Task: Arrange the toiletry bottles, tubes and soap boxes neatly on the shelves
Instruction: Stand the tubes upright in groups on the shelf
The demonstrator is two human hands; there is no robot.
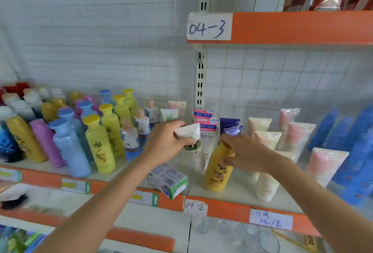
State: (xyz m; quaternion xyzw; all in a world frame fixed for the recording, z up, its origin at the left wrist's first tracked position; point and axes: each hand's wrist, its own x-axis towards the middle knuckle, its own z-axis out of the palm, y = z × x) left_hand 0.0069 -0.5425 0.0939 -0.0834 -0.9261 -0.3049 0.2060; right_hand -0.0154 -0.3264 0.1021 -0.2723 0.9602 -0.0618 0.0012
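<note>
My left hand [164, 141] grips a white tube with a green cap [188, 136], held tilted above the middle shelf [228, 205]. My right hand [245, 152] grips the top of an upright orange-yellow bottle [218, 170] on that shelf, and a small purple tube [234, 130] sticks up at its fingertips. A soap box [168, 180] lies tilted at the shelf's front edge, below my left hand. White and pink tubes [205, 131] stand just behind both hands.
Rows of yellow, blue and purple bottles [101, 141] fill the shelf's left part. Pale tubes [266, 141] and blue packs [351, 161] crowd the right. An upper orange shelf [302, 27] hangs overhead. A lower shelf holds glassware [248, 234].
</note>
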